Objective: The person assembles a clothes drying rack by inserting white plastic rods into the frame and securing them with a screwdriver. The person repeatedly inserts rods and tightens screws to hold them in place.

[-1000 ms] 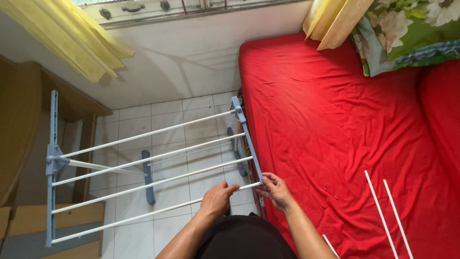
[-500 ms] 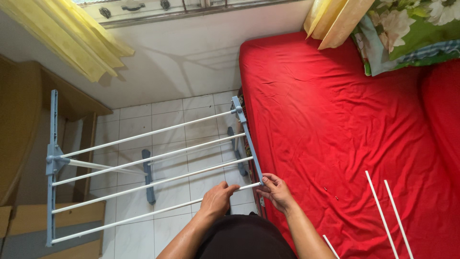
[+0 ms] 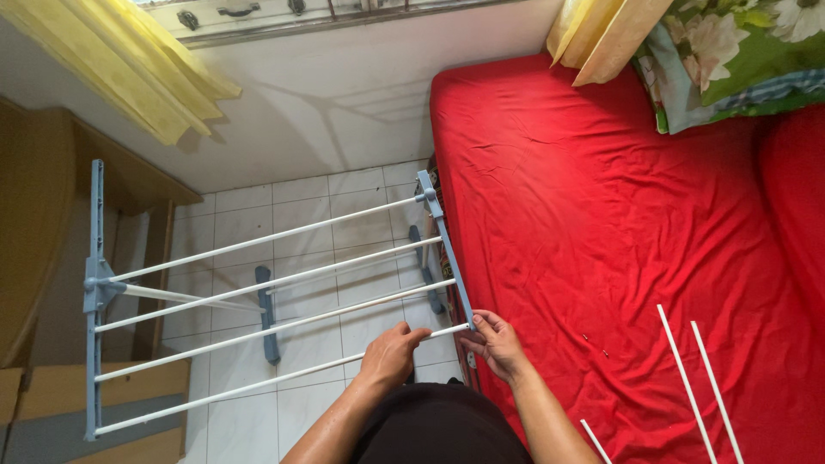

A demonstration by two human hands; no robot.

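A clothes drying rack (image 3: 258, 283) with blue side bars and several white rods stands over the tiled floor beside the bed. My left hand (image 3: 391, 354) grips the nearest white rod (image 3: 258, 385) close to its right end. My right hand (image 3: 497, 342) pinches the lower end of the right blue side bar (image 3: 445, 249), where that rod meets it. Both forearms reach out from the bottom of the view.
A red-sheeted bed (image 3: 627, 258) fills the right side. Loose white rods (image 3: 687, 387) lie on it near the bottom right. A floral pillow (image 3: 730, 60) and a yellow pillow (image 3: 601, 34) sit at its head. Yellow curtain (image 3: 120, 60) hangs top left; wooden furniture (image 3: 43, 223) stands at left.
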